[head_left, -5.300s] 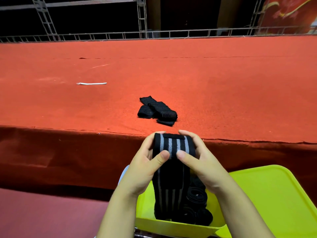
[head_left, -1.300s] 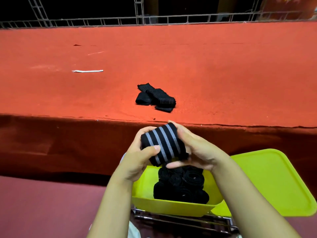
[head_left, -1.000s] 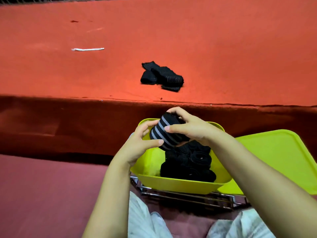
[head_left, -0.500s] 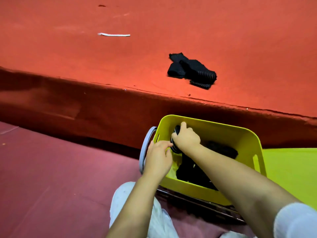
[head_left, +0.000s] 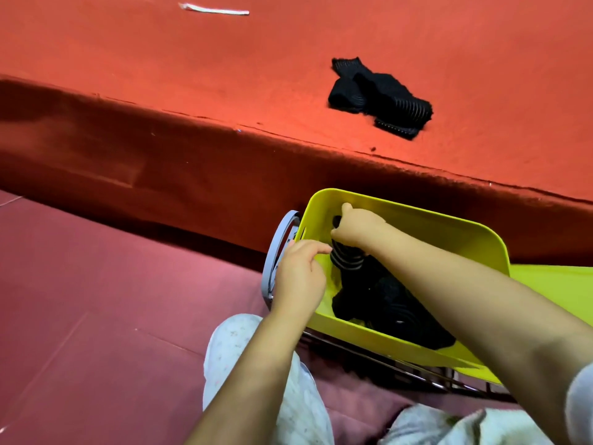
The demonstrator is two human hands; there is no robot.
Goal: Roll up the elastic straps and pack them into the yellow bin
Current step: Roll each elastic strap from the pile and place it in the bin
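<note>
The yellow bin (head_left: pixel 449 234) sits just below the red platform's edge, with several rolled black straps (head_left: pixel 390 308) inside. My right hand (head_left: pixel 357 229) reaches into the bin's far left corner, shut on a rolled black strap with grey stripes (head_left: pixel 346 261), pressing it down against the wall. My left hand (head_left: pixel 300 277) hovers at the bin's left rim, fingers loosely curled and holding nothing. A small heap of unrolled black straps (head_left: pixel 380 97) lies on the red platform beyond the bin.
The bin rests on a metal wire rack (head_left: pixel 414 370) with a grey ring (head_left: pixel 277 252) at its left end. A yellow lid (head_left: pixel 558 290) lies to the right. A white strip (head_left: pixel 213 9) lies far back on the red carpet (head_left: pixel 160 59). My knees show below.
The rolled striped strap went from being held above the bin by both hands down into the bin. My left hand has let go and drawn back to the rim. The camera tilted down.
</note>
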